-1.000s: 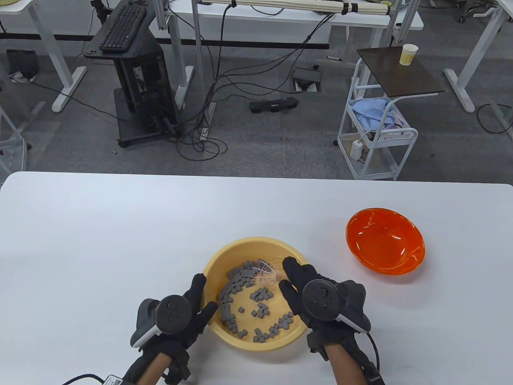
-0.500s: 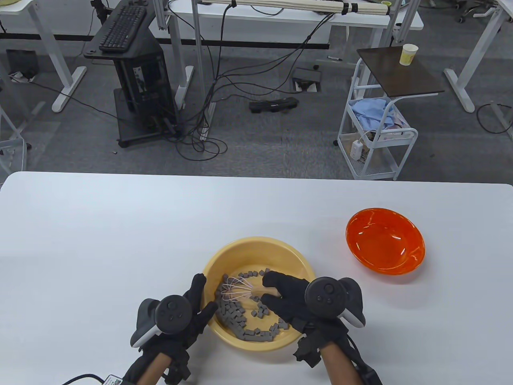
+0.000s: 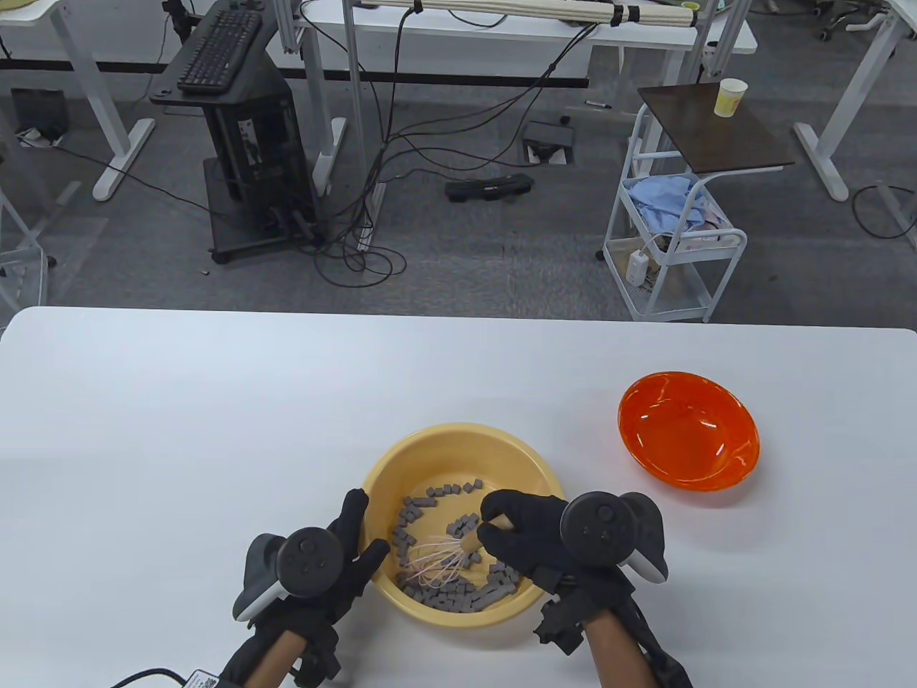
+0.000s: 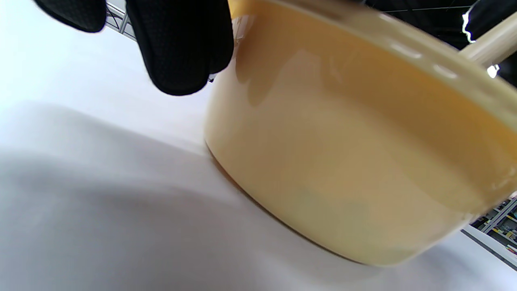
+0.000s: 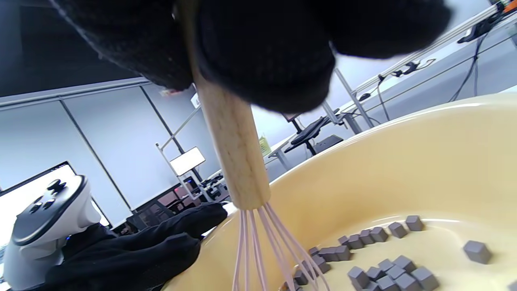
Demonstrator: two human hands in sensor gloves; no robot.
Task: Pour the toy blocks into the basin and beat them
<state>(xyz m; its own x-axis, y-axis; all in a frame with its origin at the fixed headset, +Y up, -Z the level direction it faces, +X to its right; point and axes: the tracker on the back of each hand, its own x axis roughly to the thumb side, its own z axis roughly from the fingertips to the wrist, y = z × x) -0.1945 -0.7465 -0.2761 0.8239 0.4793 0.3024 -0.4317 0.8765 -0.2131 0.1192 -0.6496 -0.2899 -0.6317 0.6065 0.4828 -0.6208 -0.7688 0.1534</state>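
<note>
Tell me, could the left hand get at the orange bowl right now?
Probably not easily: the left hand rests against the yellow basin, and the orange bowl sits far right, beyond the basin and the right hand gripping the whisk.

Both hands — left hand (image 3: 337, 566), right hand (image 3: 530, 534) — wear black knit gloves, each carrying a round dark-and-white tracker.

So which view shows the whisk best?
The table view: the whole whisk shows, wires among the toy blocks in the yellow basin. The right wrist view shows handle and upper wires; the left wrist view only a handle sliver.
</note>
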